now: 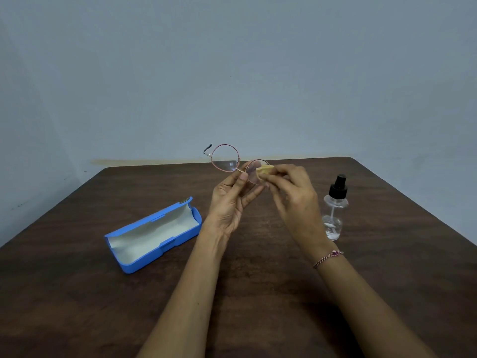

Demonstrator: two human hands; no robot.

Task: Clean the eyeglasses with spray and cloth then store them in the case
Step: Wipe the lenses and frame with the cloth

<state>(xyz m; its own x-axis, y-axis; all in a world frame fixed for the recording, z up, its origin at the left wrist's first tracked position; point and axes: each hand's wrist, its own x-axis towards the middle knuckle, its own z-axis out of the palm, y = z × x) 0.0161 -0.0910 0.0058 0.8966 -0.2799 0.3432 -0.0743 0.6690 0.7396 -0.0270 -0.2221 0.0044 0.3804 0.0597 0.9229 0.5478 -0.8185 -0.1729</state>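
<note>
As the left hand (pixel 232 200) pinches the glasses (pixel 225 161) by the bridge over the table (pixel 387 254) and the right hand (pixel 291 192) presses the cloth (pixel 263 169) to a lens, hard rubbing could bend that thin frame.

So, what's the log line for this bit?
left hand: holds round pink-rimmed eyeglasses | right hand: presses yellow cloth on lens | blue plastic case: open

Case (pixel 152 236) on the table (pixel 77 293) to your left, spray bottle (pixel 334 210) standing on it to your right, glasses (pixel 225 160) raised between them, your left hand (pixel 232 200) under their bridge, your right hand (pixel 294 192) just right of it, cloth (pixel 263 169) on the right lens.
</note>
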